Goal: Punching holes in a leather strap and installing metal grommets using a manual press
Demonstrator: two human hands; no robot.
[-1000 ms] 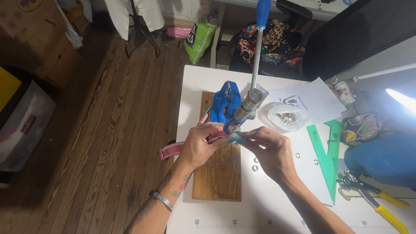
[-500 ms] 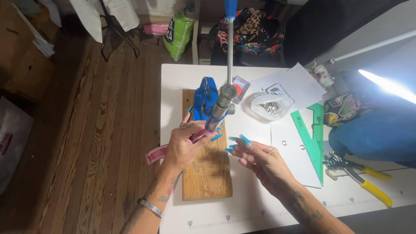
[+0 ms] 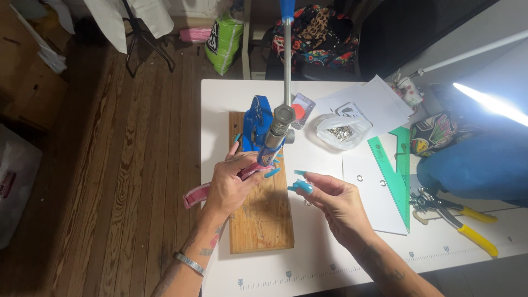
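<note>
- My left hand (image 3: 234, 184): closed on pink strap (image 3: 196, 195), under blue press (image 3: 263, 132), over wooden board (image 3: 263, 220).
- My right hand (image 3: 333, 201): fingertips pinched together; whether anything sits between them, I cannot tell.

Our hands at the blue hand press

Our left hand (image 3: 234, 184) holds a pink strap (image 3: 197, 194) under the blue hand press (image 3: 263, 132) on its wooden board (image 3: 263, 220); our right hand (image 3: 333, 201) hovers beside it, fingertips pinched, near the bag of eyelets (image 3: 341, 131) and green set square (image 3: 397, 170).
</note>
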